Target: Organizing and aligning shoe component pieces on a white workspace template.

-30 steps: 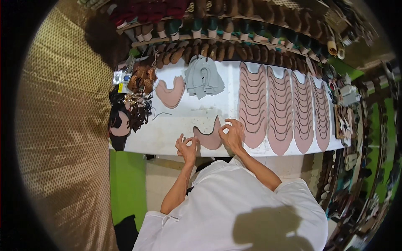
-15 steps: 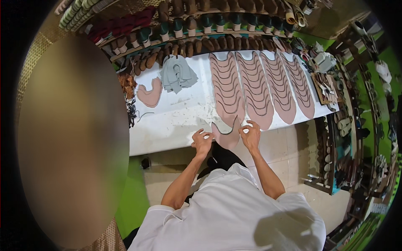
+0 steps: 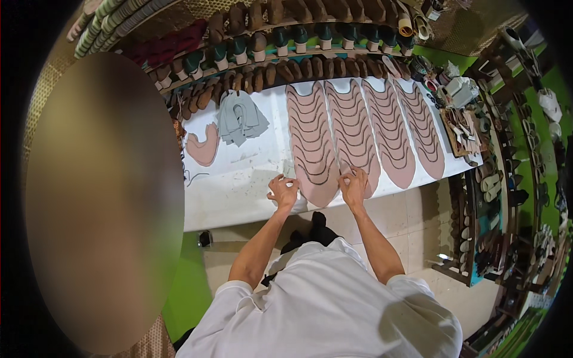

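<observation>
Four columns of overlapping pink U-shaped shoe-upper pieces with dark inner edges lie on the white table. At the near end of the leftmost column is the front pink shoe-upper piece (image 3: 320, 192), lying over the one behind it. My left hand (image 3: 283, 192) pinches its left tip between thumb and finger, the other fingers curled. On the other side, my right hand (image 3: 354, 188) has thumb and finger closed at its right tip, close to the second column (image 3: 353, 128). The third column (image 3: 391, 128) and the fourth column (image 3: 421, 128) extend to the right.
To the left lie a pile of grey cut pieces (image 3: 242, 119) and another pink piece (image 3: 204, 146). Shoe lasts (image 3: 286, 70) line shelves behind the white table (image 3: 239, 200). A tray of small items (image 3: 461, 128) sits at the right end. A shelf rack (image 3: 477, 238) stands at right.
Both hands have carried the pink piece forward from the table's near edge onto the end of the leftmost column. The view has shifted slightly.
</observation>
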Demonstrator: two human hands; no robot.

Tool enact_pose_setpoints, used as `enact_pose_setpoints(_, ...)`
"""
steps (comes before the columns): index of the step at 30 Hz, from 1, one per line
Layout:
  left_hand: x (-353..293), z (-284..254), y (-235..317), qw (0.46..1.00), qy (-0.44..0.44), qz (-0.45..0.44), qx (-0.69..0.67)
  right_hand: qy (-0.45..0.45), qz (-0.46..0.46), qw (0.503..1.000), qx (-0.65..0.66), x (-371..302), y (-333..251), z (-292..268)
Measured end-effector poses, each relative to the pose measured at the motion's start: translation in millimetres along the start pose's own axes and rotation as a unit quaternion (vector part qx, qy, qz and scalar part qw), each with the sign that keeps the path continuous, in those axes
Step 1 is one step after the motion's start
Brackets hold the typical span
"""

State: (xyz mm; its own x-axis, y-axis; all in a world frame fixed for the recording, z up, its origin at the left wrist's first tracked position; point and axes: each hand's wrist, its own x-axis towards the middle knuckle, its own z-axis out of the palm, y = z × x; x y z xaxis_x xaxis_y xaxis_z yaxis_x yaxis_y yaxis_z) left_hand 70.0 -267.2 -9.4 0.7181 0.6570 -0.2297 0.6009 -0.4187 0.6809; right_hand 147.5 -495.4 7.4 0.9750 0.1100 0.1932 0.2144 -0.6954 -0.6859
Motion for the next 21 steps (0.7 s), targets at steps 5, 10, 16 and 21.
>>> enact_pose_setpoints(5, 1, 7, 3, 0.999, 0.005, -0.027, 0.043, -0.025, 0.017, 0.999, -0.039, 4, 1, 7)
enact_pose_setpoints(10, 2, 14, 5, 0.996, 0.017, -0.036, 0.079, -0.022, 0.01, 0.995, -0.094, 6, 0, 9)
enact_pose_setpoints(16, -1, 17, 7, 0.995, 0.047, -0.027, 0.084, -0.036, -0.004, 0.99, -0.137, 9, -7, 7)
enact_pose_setpoints(21, -8, 5, -28, 0.992, 0.118, -0.015, 0.051, -0.064, -0.103, 0.989, -0.08, 19, -38, 13)
